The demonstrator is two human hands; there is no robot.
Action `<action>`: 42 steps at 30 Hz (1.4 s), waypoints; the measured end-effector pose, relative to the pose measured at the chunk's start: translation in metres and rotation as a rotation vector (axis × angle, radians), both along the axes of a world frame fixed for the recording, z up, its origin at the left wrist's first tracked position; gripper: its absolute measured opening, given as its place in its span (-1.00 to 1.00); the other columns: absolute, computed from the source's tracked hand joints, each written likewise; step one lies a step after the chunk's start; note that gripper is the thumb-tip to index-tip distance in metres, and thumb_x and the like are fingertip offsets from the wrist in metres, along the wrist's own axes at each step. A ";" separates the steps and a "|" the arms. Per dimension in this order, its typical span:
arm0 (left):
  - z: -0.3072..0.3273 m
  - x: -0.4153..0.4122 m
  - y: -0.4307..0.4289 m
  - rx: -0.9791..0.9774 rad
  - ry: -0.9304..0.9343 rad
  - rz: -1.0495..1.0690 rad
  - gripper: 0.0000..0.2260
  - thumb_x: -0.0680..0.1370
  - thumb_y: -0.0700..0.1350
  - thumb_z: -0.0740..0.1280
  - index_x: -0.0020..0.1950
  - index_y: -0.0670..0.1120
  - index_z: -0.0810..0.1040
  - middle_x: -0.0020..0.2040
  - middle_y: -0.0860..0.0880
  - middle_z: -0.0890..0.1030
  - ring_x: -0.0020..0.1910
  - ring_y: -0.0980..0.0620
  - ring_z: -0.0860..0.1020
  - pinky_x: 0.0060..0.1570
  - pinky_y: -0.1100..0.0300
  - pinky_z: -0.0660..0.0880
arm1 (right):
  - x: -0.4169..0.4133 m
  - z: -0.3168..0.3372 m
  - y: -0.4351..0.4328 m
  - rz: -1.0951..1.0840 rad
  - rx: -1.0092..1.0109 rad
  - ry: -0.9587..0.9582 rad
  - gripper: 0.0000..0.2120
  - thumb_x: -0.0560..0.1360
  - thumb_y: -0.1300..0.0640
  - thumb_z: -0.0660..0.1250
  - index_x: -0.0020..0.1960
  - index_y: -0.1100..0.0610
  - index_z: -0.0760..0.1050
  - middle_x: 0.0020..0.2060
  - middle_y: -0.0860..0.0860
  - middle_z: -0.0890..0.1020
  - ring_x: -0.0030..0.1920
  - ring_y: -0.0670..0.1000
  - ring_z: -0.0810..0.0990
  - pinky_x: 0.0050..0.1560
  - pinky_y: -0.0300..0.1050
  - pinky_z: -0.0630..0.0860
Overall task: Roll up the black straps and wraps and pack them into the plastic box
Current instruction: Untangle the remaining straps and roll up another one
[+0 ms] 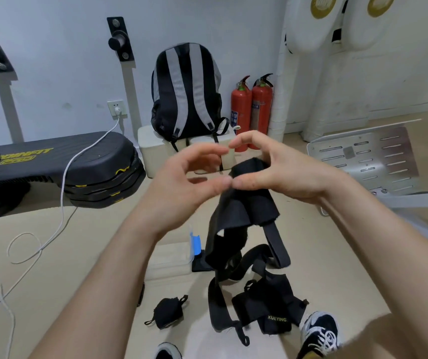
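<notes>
I hold a black wrap (244, 206) up in front of me. My right hand (280, 172) curls round its upper end, and the rest hangs down toward the floor. My left hand (187, 182) is beside it with fingers loosely curved, its thumb tip touching the wrap's edge next to my right thumb. Below on the floor stands the clear plastic box (168, 263) with a blue latch (196, 244). One rolled black wrap (167, 313) lies near my feet. A loose pile of black straps (267, 304), one marked XUEYING, lies to the right of it.
A backpack (187, 92) sits on a white box against the wall, beside two red fire extinguishers (251, 112). Black step platforms (60, 167) are at the left with a white cable (60, 203) trailing over the floor. A metal plate (368, 159) is at the right. My shoes (319, 332) are at the bottom.
</notes>
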State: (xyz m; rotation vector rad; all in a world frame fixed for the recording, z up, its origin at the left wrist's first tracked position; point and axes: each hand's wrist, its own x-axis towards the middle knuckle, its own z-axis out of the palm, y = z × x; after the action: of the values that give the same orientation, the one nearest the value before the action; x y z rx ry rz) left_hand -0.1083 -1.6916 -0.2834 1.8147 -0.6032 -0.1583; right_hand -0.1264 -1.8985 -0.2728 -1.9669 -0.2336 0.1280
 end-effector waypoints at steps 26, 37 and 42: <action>-0.017 0.005 -0.018 -0.468 0.095 0.300 -0.77 0.50 -0.30 0.43 0.11 -0.08 0.60 -0.10 -0.09 0.68 -0.17 0.09 0.65 -0.16 0.28 0.57 | 0.005 -0.011 -0.004 -0.192 0.267 0.067 -0.40 0.34 0.13 0.57 0.30 -0.02 0.41 -0.16 -0.11 0.70 -0.07 -0.06 0.69 -0.06 -0.08 0.55; -0.017 0.006 -0.023 -0.605 0.080 0.420 -0.80 0.48 -0.25 0.47 0.05 -0.03 0.60 -0.11 -0.03 0.69 -0.14 0.10 0.67 -0.15 0.30 0.56 | 0.002 -0.030 0.036 -0.281 0.310 -0.125 -0.89 0.44 0.18 0.52 -0.07 0.17 0.64 -0.16 -0.03 0.71 -0.15 -0.14 0.70 -0.19 -0.32 0.56; -0.017 0.005 -0.023 -0.601 0.048 0.400 -0.79 0.48 -0.27 0.46 0.07 -0.06 0.59 -0.11 -0.05 0.66 -0.16 0.13 0.64 -0.14 0.31 0.55 | 0.004 -0.028 0.042 -0.342 0.365 -0.174 -0.79 0.48 0.29 0.44 -0.28 0.11 0.52 -0.33 0.01 0.64 -0.24 -0.01 0.64 -0.19 -0.11 0.57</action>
State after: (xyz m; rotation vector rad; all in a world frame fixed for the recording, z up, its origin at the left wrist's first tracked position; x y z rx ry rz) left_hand -0.1030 -1.7149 -0.2999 1.3043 -0.2065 0.2294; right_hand -0.1222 -1.8567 -0.3013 -1.6262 -0.0264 -0.2910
